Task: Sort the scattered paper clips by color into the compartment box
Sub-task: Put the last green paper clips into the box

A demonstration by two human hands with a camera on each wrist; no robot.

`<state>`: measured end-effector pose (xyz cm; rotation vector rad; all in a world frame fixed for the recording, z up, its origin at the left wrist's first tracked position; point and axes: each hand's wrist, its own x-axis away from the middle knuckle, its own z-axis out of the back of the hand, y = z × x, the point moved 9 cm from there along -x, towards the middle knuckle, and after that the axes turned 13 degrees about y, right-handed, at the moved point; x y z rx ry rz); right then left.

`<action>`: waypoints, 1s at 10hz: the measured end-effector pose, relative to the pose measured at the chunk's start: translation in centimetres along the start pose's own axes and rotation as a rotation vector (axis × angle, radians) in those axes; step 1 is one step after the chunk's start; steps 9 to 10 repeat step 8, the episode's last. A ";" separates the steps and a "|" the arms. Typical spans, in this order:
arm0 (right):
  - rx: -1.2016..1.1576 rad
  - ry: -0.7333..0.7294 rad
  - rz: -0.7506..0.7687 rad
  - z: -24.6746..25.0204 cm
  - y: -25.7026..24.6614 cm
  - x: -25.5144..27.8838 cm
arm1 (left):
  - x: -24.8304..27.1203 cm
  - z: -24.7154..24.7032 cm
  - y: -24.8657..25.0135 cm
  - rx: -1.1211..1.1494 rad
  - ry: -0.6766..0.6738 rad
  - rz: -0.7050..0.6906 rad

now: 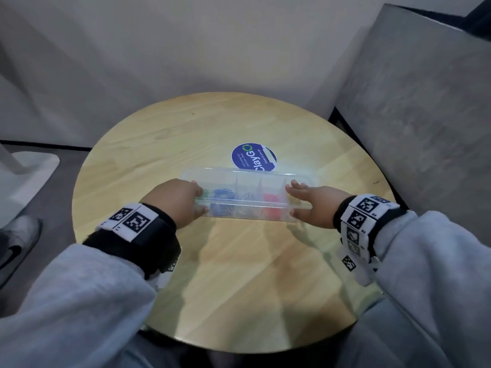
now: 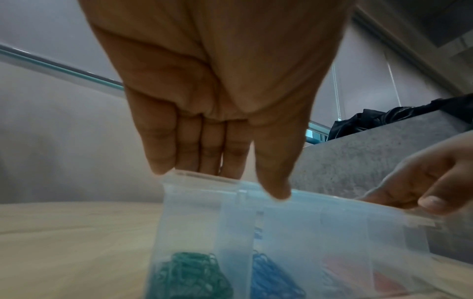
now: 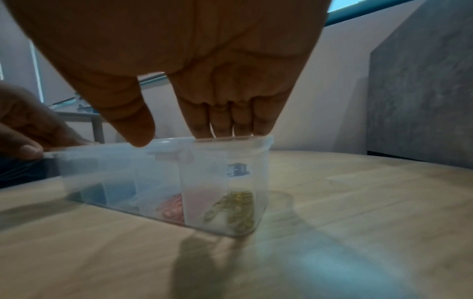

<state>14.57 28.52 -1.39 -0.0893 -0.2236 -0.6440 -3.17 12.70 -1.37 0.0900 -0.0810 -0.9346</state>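
My left hand (image 2: pixel 225 97) fills the near field of its wrist view, fingers (image 2: pixel 163 153) straight and close together, tips on the top rim of the compartment box (image 1: pixel 247 197), thumb on the near edge — pressing, not pinching. My right hand (image 3: pixel 204 66) mirrors it at the other end, fingers extended over the far rim, thumb near side. I judge both hands are set at the ends to steady the box or seat its lid; whether the lid is fully shut I cannot tell.

The clear box stands on the round wooden bench (image 1: pixel 186 128), just in front of a blue round label (image 1: pixel 252 156). From my left, the compartments hold green clips (image 2: pixel 189 277), blue clips (image 2: pixel 271 279), a pale silvery lot, red clips (image 1: pixel 272 199) and yellow clips (image 3: pixel 235 210) — one colour each. I see no loose clips on the bench, so sorting looks finished.
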 end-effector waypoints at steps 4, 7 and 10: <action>0.025 0.054 0.005 0.1 0.2 -0.7 | -0.5 -0.1 1.6 -0.243 0.059 -0.110; 0.016 0.058 0.014 0.3 -0.2 -0.9 | -1.2 0.8 1.5 -0.167 0.042 -0.041; -0.010 0.031 0.041 0.4 -0.2 -0.1 | 0.1 1.5 0.1 -0.056 -0.047 0.017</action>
